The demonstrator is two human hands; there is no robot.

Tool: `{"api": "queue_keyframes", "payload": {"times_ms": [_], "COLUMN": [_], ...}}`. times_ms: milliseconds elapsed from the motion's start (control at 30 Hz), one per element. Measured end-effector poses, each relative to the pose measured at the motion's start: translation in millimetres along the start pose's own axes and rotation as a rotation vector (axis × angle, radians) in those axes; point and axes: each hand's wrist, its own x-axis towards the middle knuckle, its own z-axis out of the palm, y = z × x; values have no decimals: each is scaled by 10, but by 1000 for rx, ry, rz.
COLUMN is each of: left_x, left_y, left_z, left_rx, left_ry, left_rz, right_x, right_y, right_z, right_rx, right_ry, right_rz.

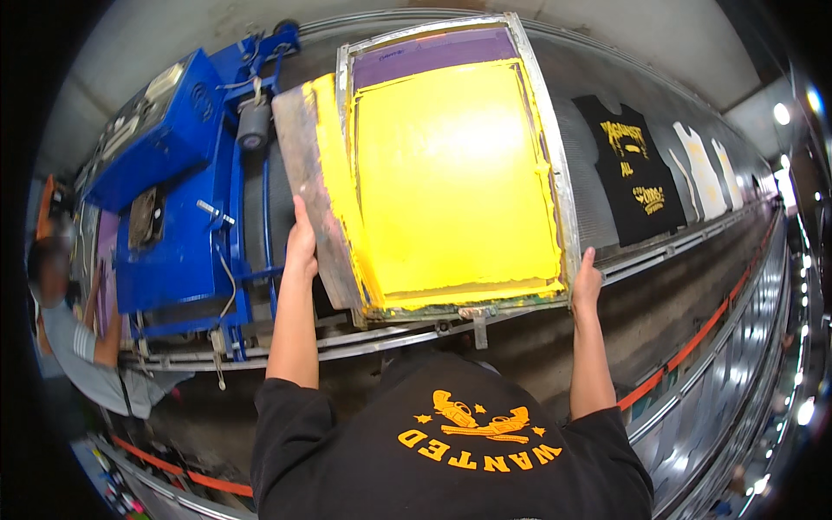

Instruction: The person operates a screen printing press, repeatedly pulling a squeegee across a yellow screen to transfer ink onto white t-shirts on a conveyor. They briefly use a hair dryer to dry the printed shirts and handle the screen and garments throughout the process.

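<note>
At the centre of the long printing tabletop (pixel 659 321), the screen frame (pixel 542 147) is lying flat, its mesh flooded with yellow ink (pixel 451 173). The left hand (pixel 301 247) is gripping the wide squeegee (pixel 314 191) standing along the frame's left rail, keeping its inked blade over the mesh edge (so ink is staying inside the frame). The right hand (pixel 587 282) is clasping the frame's near right corner, steadying it against the pull. Beyond the frame, a black printed shirt (pixel 637 169) and white shirts (pixel 700 169) are lying spread in a row. A blue machine (pixel 173 173) is standing to the left.
</note>
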Motion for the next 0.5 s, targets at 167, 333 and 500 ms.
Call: {"api": "queue_keyframes", "payload": {"times_ms": [167,333,500], "left_x": [282,282,-82], "left_y": [-465,-580,-717], "left_z": [393,1262,2650], "left_rx": [-180,-59,58], "left_ry": [-169,-215,-288], "left_rz": [-220,-244,-135], "right_x": [-134,-168,-128], "right_y": [265,682,1020], "right_z": [-512,-975,-2019], "right_rx": [142,229,375], "right_ry": [95,174,289], "right_rz": [14,104,66]}}
